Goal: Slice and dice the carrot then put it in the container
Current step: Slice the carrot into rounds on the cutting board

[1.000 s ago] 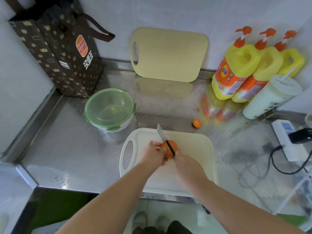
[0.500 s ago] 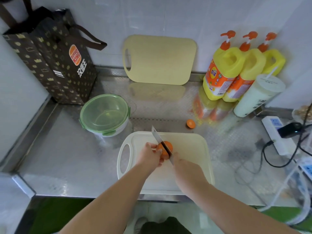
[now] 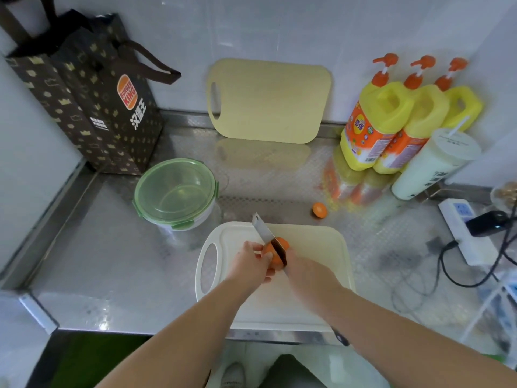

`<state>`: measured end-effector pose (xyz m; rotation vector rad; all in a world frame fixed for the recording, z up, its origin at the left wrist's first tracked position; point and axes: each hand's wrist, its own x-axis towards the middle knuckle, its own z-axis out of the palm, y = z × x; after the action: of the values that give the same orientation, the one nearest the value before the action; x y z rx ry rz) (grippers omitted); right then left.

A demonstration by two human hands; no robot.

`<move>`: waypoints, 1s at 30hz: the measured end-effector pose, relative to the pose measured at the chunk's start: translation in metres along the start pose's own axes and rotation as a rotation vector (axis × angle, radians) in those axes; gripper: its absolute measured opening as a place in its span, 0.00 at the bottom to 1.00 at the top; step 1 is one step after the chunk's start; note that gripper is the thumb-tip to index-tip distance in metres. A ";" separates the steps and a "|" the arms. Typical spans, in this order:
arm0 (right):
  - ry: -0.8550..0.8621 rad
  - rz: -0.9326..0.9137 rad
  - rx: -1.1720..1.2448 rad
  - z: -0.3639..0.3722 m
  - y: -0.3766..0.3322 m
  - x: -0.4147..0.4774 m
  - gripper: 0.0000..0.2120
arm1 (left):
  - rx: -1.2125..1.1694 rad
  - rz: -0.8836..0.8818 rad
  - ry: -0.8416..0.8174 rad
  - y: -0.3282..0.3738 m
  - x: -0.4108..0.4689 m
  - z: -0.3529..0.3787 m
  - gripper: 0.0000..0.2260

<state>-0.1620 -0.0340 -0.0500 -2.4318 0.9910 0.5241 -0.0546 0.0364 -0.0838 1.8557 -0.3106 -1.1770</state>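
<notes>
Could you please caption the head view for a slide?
Left hand steadies a carrot on the white cutting board while the right hand slices with a knife.

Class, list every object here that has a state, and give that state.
carrot, on white cutting board, gripped by left hand
knife, held by right hand, blade on carrot
container, lid on
carrot piece, loose on counter
yellow cutting board, leaning against wall

The left hand [image 3: 253, 264] holds a carrot [image 3: 282, 243] on the white board [image 3: 313, 247], fingers [image 3: 268, 257] curled against it. The right hand [image 3: 307, 271] grips a knife [image 3: 264, 231], its blade lying across the carrot. A green-lidded container [image 3: 176, 190] stands on the desk [image 3: 112, 247] left of the board's far edge. A carrot stub [image 3: 319, 210] lies just beyond the board.
</notes>
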 end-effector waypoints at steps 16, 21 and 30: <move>0.353 -0.056 0.029 -0.041 0.042 -0.013 0.13 | 0.633 0.356 0.019 -0.002 0.008 -0.002 0.26; 0.406 0.031 0.125 -0.046 0.050 -0.007 0.11 | 0.471 0.072 0.103 0.013 0.013 -0.012 0.14; 0.413 0.072 0.157 -0.045 0.056 -0.002 0.06 | 1.042 -0.053 0.103 0.011 0.026 -0.043 0.26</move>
<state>-0.1956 -0.0930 -0.0269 -2.4163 1.2352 -0.0421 -0.0026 0.0376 -0.0842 2.8030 -0.9508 -1.0112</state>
